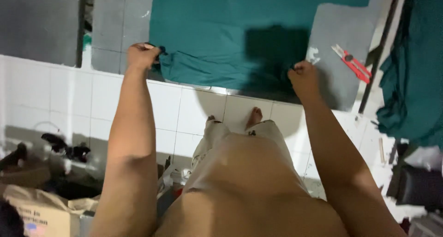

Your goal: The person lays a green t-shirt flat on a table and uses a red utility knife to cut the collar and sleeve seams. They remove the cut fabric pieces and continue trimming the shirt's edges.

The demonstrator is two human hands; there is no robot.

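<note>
At the far left, well away from the teal cloth (221,43), a cardboard box (41,211) sits on the floor with dark clutter just above it. The cloth itself lies spread over a grey mat (108,29) on the white tiled floor (69,98), and its near edge is folded back on itself.

The left hand (142,56) is at the near left corner of the cloth. Its grip is closed tight, clamped on that corner, with the fabric bunched just beside the knuckles.

Between the two arms, below the cloth's near edge, the person's bare feet (254,116) stand on the tiles, just short of the mat.

The right hand (302,78) is at the near right part of the cloth, where a dark shadow falls across the fabric. Its grip is also drawn together in a fist, pinching the cloth's edge.

To the right of the cloth, on a bare grey part of the mat, lies a red utility knife (353,61), apart from the fabric and from the right hand. Further right, beyond a dark rod, a second heap of teal fabric (415,75) hangs or lies bunched, well apart from the spread cloth.
</note>
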